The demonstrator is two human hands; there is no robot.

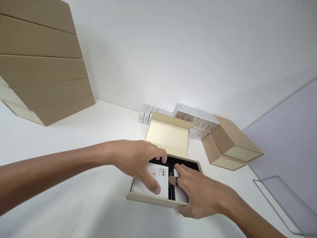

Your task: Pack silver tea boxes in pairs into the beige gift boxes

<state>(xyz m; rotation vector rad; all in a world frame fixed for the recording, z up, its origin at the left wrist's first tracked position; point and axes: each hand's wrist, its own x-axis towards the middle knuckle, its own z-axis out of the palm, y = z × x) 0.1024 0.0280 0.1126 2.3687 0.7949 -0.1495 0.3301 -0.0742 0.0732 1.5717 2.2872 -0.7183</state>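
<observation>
A cream gift box (pixel 153 199) lies on the white table with its lid (pixel 168 132) folded back. In its black-lined inside, a white tea box (pixel 162 185) with dark lettering and an orange mark fills the left part. My left hand (pixel 138 162) lies over this tea box, thumb stretched across its top and fingers apart near the back wall. My right hand (pixel 200 188), with a dark ring, is curled round a second white tea box (pixel 180 195) in the right part. Its fingers dip beside the dark divider, and the thumb is by the front wall.
Stacked brown gift boxes (pixel 44 69) stand at the far left. Behind the lid are rows of small white boxes (pixel 198 119). Two brown gift boxes (pixel 230 142) lie at the right, near a metal frame (pixel 277 205) at the table's edge. A white wall (pixel 185 49) rises behind.
</observation>
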